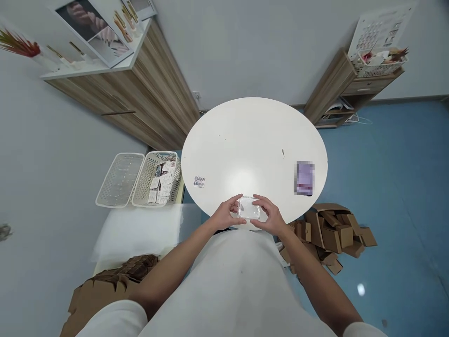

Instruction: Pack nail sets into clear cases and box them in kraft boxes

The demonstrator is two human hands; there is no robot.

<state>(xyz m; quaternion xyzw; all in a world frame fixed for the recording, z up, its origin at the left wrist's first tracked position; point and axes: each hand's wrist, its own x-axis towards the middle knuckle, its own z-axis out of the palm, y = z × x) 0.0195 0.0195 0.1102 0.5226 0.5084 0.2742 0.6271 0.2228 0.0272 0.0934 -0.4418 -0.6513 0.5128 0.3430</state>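
Clothing (242, 285) in white was seen nearest, with both forearms extended forward past it. At the near edge of the round white table (245, 131), a clear case (249, 208) was held between the two hands. Its left end was clamped by the left hand (228, 214), the thumb placed along the near edge and the fingers along the far edge. Its right end was gripped in much the same way by the right hand (269, 216), with one finger laid over the top face. Whether the case was touching the table could not be told.

To the left, flattened cardboard (101, 292) was stacked low, and white sheeting (140, 229) was spread just beyond it. To the right, small cardboard boxes (344, 235) were heaped in and around a larger open carton (315, 229).

On the table, a small patterned sheet (199, 182) was set toward the left edge, and a purple item (304, 179), blurred by pixelation, was placed near the right edge. Beside the table on the left, printed cards (164, 180) were held in a perforated white basket (138, 187), next to a translucent basket (121, 180).

Farther off, a framed picture (93, 30) was propped on the left wooden cabinet (157, 89), and a smaller white basket (375, 70) was set on the right wooden cabinet (328, 86).
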